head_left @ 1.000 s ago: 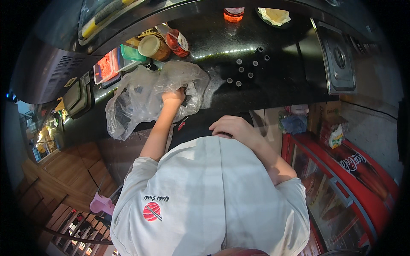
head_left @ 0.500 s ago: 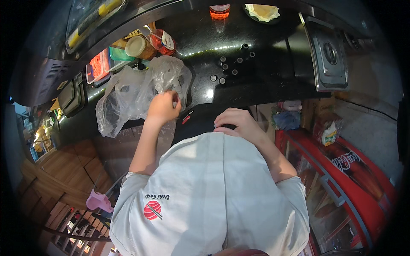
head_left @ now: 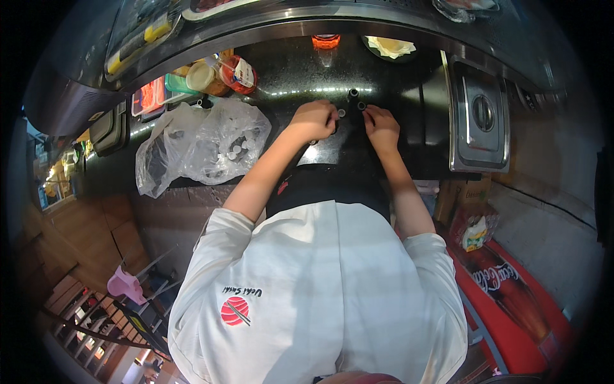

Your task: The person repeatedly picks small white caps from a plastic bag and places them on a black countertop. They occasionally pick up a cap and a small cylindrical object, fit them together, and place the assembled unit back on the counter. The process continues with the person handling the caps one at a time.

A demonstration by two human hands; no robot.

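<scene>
Both my hands reach over the black counter (head_left: 281, 61) around a group of small dark cylindrical containers with pale tops. My left hand (head_left: 315, 121) is closed, its fingers curled down on the counter beside one container (head_left: 341, 113); what lies under them is hidden. My right hand (head_left: 382, 130) has its fingers drawn together, the tips against another container (head_left: 361, 105); whether they grip it is unclear. Just beyond stands a further container (head_left: 354, 93). Left of my left forearm lies a clear plastic bag (head_left: 201, 144) with several small round pieces inside.
A jar with a red lid (head_left: 240, 73), a lidded tub (head_left: 201, 77) and a tray of orange food (head_left: 150, 96) stand at the back left. A steel lidded pan (head_left: 483, 115) is on the right. A red-orange bottle (head_left: 326, 42) and a dark bowl (head_left: 390, 48) sit under the overhead shelf.
My left hand has let go of the plastic bag and moved right and forward. My right hand has moved from near my body onto the counter. The containers now sit closer together.
</scene>
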